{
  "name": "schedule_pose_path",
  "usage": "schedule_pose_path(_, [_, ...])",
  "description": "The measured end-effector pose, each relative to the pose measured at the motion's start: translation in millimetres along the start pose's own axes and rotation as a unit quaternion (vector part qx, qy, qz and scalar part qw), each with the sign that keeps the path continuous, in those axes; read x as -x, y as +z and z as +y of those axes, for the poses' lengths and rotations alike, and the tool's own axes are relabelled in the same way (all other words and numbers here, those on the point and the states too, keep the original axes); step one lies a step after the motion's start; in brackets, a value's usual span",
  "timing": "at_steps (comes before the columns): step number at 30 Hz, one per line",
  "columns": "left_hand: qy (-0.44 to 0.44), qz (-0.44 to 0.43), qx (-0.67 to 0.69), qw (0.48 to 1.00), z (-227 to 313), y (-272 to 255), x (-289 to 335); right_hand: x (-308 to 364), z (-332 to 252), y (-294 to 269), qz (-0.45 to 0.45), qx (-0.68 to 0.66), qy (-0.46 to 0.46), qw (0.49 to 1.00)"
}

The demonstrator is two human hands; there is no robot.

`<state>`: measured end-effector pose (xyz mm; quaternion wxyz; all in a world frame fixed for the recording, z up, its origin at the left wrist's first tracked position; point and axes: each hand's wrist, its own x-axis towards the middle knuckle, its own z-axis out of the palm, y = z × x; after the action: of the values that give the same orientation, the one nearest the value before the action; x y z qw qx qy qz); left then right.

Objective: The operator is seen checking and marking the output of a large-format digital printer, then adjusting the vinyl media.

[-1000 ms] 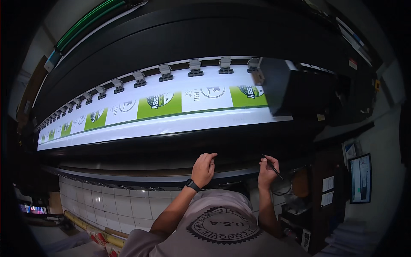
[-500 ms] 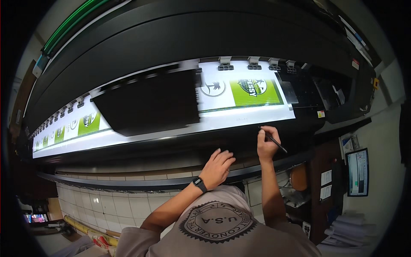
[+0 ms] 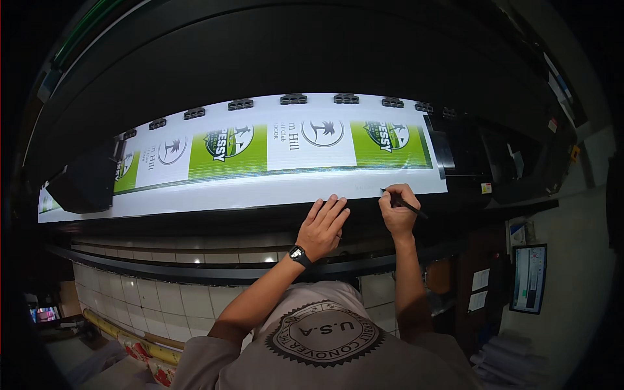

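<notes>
A slim black pen (image 3: 416,210) is pinched in my right hand (image 3: 398,218), its tip at the bare white front margin of a printed sheet (image 3: 279,190). Faint grey marks lie just left of the tip. My left hand (image 3: 323,227) lies flat with fingers stretched out, the fingertips at the sheet's front edge; it holds nothing. Green panels with a golfer emblem alternate on the sheet with white panels bearing a palm-tree emblem. The sheet lies in a large black wide-format printer (image 3: 312,52).
The black print carriage (image 3: 88,182) stands over the sheet's left part. Small black rollers (image 3: 294,99) line the far edge. A metal edge plate (image 3: 442,156) covers the right edge. A monitor (image 3: 528,278) is at the right; yellow-edged rolls (image 3: 140,344) lie lower left.
The print carriage has moved from the middle to the left, uncovering more panels. My right hand has brought the pen onto the margin. My left hand has moved forward to the sheet's edge.
</notes>
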<state>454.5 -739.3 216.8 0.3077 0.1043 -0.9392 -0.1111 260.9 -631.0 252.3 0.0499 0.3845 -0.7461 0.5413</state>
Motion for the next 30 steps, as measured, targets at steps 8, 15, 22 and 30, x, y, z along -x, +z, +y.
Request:
schedule_pose_path(8, [-0.008,0.016,0.030,0.999,0.1,-5.4,-1.7,3.7,1.0,1.9,0.013,0.013,-0.012,1.000])
schedule_pose_path(15, [-0.004,0.014,0.032,0.999,-0.7,-8.0,-2.9,6.2,4.4,4.4,0.057,0.044,-0.007,0.997])
schedule_pose_path(22, [-0.012,0.003,0.040,0.999,-0.5,-8.9,-3.1,7.6,8.3,2.0,0.057,0.042,-0.028,0.997])
schedule_pose_path(30, [-0.019,-0.018,0.030,0.999,4.3,-9.5,-1.3,21.4,12.0,-5.2,0.095,-0.004,0.024,0.995])
